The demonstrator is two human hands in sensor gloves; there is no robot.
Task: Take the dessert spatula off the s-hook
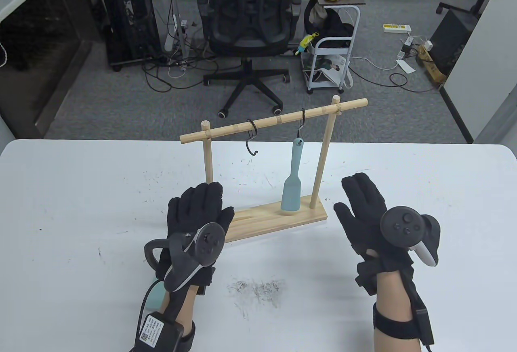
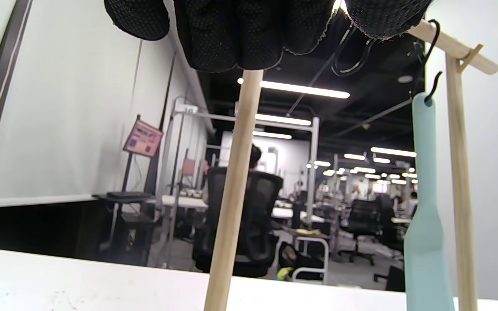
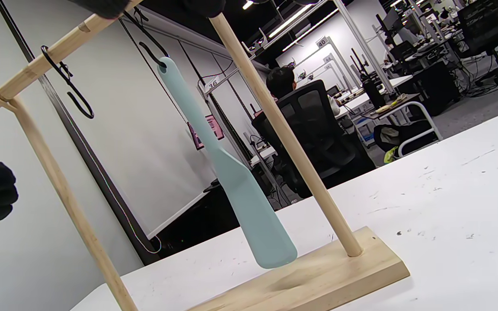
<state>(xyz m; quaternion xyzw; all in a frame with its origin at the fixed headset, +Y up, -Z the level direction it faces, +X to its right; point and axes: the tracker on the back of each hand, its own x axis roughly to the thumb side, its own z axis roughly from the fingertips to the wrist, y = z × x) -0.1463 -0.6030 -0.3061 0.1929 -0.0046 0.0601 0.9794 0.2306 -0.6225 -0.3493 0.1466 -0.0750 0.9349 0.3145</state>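
The left hand (image 1: 200, 216) is laid flat, fingers spread, on the near left end of the wooden rack's base (image 1: 311, 215); nothing is gripped, and the pressing-down is judged to be for steadying the stand; just past it, at its twelve o'clock, the left post (image 1: 208, 154) rises to the crossbar (image 1: 274, 120); an empty s-hook (image 1: 252, 137) is seen dangling left of centre; at three o'clock from it the loaded s-hook (image 1: 301, 125) carries the dessert spatula (image 1: 292, 184), pale teal, hung by the hole in its handle, blade down, its tip close over the base and just beside the right post (image 1: 322, 154); whether the tip touches the wood cannot be told; further right, the right hand (image 1: 365, 210) is held open and empty, fingers together, near the base's right end, at about four o'clock of the spatula, apparently readied for a reach; the white worktop (image 1: 424, 190) is scuffed with dark smudges, heaviest near the front edge; beyond, grey carpet, a black office chair (image 1: 249, 17), tangled cables and a small white trolley (image 1: 329, 61) are taken in.
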